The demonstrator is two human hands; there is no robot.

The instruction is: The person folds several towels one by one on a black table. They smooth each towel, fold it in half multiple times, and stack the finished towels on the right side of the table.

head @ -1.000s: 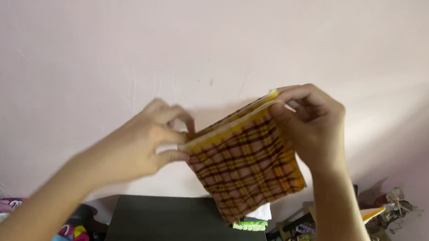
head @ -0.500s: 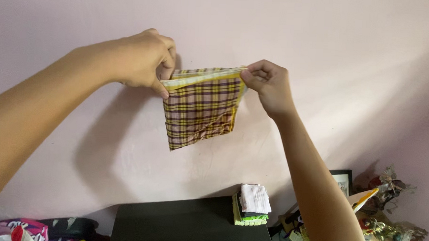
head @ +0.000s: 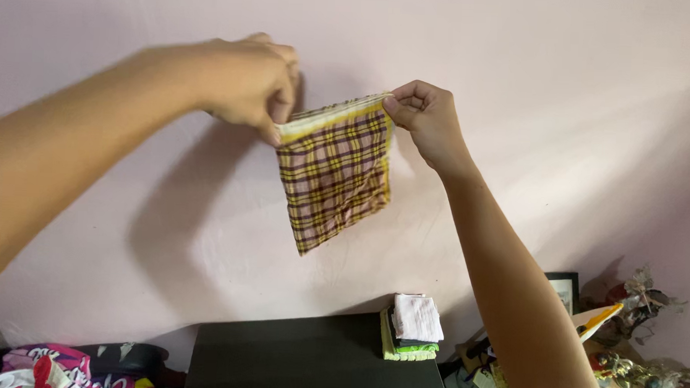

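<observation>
Left hand [head: 246,80] and right hand [head: 424,116] pinch plaid cloth's [head: 334,174] top corners, well above black table [head: 309,357]; folded stack [head: 413,326] on it.

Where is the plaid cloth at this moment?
In the head view, the plaid cloth hangs mid-frame before the pink wall, pinched at its top corners by the left hand and right hand.

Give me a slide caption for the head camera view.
Both hands, left and right, pinch a folded plaid cloth up against a pink wall.
</observation>
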